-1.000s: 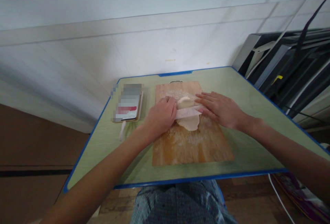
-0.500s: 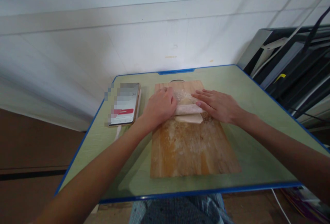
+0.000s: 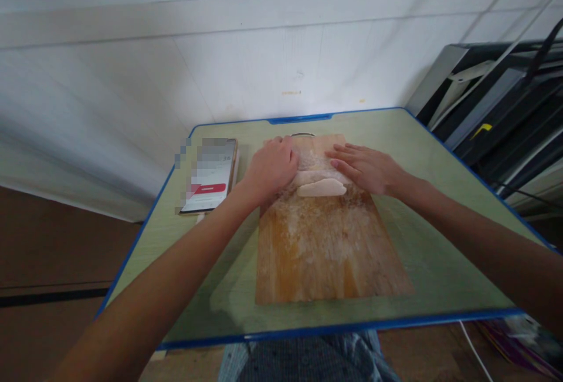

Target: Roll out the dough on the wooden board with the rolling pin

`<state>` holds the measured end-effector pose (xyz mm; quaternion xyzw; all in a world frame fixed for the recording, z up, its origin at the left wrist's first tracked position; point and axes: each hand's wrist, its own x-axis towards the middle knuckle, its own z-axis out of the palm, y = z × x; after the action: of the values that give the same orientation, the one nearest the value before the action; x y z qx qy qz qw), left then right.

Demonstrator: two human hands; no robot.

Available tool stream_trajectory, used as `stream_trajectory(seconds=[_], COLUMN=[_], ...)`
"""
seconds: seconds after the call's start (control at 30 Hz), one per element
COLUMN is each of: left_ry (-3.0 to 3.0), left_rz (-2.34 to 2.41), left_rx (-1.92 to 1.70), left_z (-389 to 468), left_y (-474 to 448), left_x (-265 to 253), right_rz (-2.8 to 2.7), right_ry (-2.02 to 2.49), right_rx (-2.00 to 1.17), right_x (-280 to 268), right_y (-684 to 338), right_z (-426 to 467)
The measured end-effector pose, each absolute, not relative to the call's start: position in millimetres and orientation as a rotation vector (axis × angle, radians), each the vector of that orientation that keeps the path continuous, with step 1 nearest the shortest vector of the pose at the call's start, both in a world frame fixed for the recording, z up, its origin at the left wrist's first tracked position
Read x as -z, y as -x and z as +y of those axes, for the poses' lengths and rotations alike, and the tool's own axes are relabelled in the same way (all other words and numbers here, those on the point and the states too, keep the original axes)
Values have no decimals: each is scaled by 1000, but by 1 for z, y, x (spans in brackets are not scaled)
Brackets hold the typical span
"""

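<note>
A flour-dusted rolling pin (image 3: 317,176) lies crosswise on the far half of a wooden cutting board (image 3: 325,253). My left hand (image 3: 273,162) has its fingers curled over the pin's left end. On the other end rests my right hand (image 3: 367,166), palm down, its fingers stretched out flat and pointing left. A pale piece of flattened dough (image 3: 322,188) shows along the near side of the pin; whether more of it lies underneath is hidden. Flour whitens the board around both hands.
Left of the board, a phone (image 3: 211,173) with a lit screen and a cable lies on the green, blue-edged table (image 3: 176,276). A white wall (image 3: 246,71) stands behind it. Dark flat objects (image 3: 505,100) lean at the right.
Both hands and the rolling pin have shifted slightly away from me. The dough has moved away too, and it no longer shows beyond the pin. The camera view has shifted a little.
</note>
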<state>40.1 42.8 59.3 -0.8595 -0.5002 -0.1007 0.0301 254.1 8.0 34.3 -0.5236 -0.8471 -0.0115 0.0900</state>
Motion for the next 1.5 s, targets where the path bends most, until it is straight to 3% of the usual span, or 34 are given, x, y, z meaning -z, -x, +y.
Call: stream_trajectory(seconds=[1.5], left_ry=[2467], left_rz=[-1749], left_rx=[350], left_z=[99], left_y=[-54], left_x=[-55], right_rz=[-2243], right_ry=[1811], right_rx=[56], right_x=[-38], right_y=[-255], right_z=[75])
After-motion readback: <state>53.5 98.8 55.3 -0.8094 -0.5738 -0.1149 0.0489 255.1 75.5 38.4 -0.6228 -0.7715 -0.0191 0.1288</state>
